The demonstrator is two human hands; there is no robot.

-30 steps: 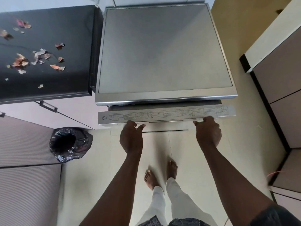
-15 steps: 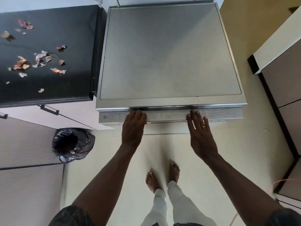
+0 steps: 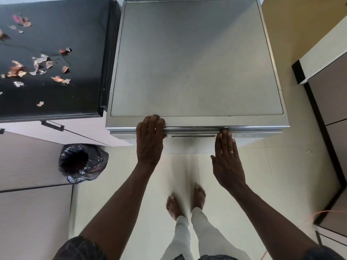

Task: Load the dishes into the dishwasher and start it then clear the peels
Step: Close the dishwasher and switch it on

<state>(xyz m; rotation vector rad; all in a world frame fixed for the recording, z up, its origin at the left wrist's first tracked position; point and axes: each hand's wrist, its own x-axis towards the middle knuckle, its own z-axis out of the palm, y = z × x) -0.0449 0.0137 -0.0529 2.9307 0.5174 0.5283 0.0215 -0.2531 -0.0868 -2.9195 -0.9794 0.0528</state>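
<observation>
Two hands, left (image 3: 150, 141) and right (image 3: 227, 162), rest on the dishwasher (image 3: 197, 62) front edge.

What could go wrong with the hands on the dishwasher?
The right hand has fingertips right at the seam under the dishwasher top; they might get pinched. The left hand lies over that same edge too. Later, the peels on the black counter could scatter onto the floor, missing the bin.

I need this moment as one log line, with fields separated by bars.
dishwasher door: looks shut | left hand: flat over its top edge | right hand: straight, touching door | peels: on black counter
</observation>
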